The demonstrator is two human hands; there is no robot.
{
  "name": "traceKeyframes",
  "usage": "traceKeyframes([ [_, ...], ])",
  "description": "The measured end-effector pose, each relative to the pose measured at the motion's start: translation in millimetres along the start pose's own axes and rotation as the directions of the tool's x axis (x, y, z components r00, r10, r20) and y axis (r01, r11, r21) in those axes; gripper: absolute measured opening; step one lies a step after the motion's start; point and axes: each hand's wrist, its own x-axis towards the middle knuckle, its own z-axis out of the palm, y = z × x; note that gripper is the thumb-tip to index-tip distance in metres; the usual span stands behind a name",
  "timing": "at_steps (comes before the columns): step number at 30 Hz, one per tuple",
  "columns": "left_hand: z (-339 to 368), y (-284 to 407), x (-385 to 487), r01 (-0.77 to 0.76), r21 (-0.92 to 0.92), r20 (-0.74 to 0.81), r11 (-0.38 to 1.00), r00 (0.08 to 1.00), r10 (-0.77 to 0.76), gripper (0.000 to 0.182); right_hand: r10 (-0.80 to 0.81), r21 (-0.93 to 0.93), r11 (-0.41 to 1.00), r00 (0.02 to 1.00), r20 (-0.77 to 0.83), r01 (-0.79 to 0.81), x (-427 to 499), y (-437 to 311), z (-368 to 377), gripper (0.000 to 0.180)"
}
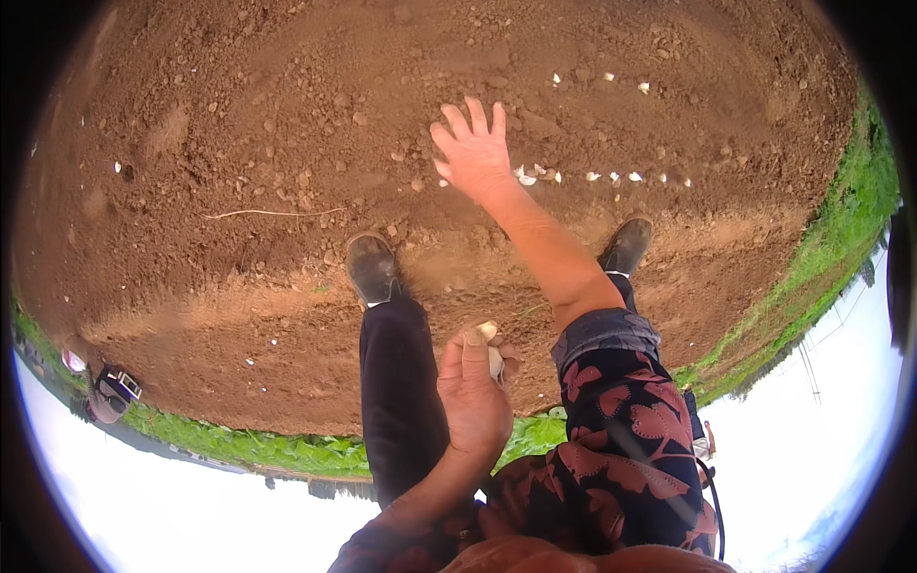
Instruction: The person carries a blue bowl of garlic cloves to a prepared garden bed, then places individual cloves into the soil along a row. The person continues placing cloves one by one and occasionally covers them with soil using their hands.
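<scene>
My right hand point(475, 152) is stretched out low over the brown soil point(286, 129), palm down, fingers spread and holding nothing. Whether it touches the ground I cannot tell. Beside its wrist begins a row of pale garlic cloves point(635, 177), which runs to the right along the soil. One small clove point(443, 183) lies just below the thumb. Closer to my body, my left hand point(474, 390) pinches a garlic clove point(487, 330) between thumb and fingers. More white cloves point(496, 362) show in its curled palm, partly hidden by the fingers.
Farther out lies a second line of cloves point(609, 76). My dark shoes point(372, 266) stand apart below the near row. A dry stalk point(272, 212) rests at left. Green plants point(831, 236) border the soil. Another person point(702, 445) is partly visible behind my sleeve.
</scene>
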Motion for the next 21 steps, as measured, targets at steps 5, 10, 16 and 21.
traceKeyframes([
  [5,10,-8,-3,0.011,0.032,0.008,0.999,1.000,-0.011,0.017,0.095,-0.158,0.982,0.993,-0.064,-0.104,-39,92,-15,0.051],
  [10,11,-10,-2,0.004,0.094,-0.060,0.996,0.998,0.002,0.016,0.405,-0.325,0.821,0.880,-0.249,-0.470,-35,187,-48,0.065],
  [16,15,-21,5,0.002,0.089,-0.051,0.996,0.999,0.003,0.016,0.473,-0.101,0.828,0.785,-0.401,-0.551,39,245,-85,0.069],
  [21,22,-20,-4,-0.061,0.172,0.039,0.983,0.998,0.055,0.016,0.478,-0.024,0.865,0.839,-0.260,-0.500,9,198,-52,0.072],
])
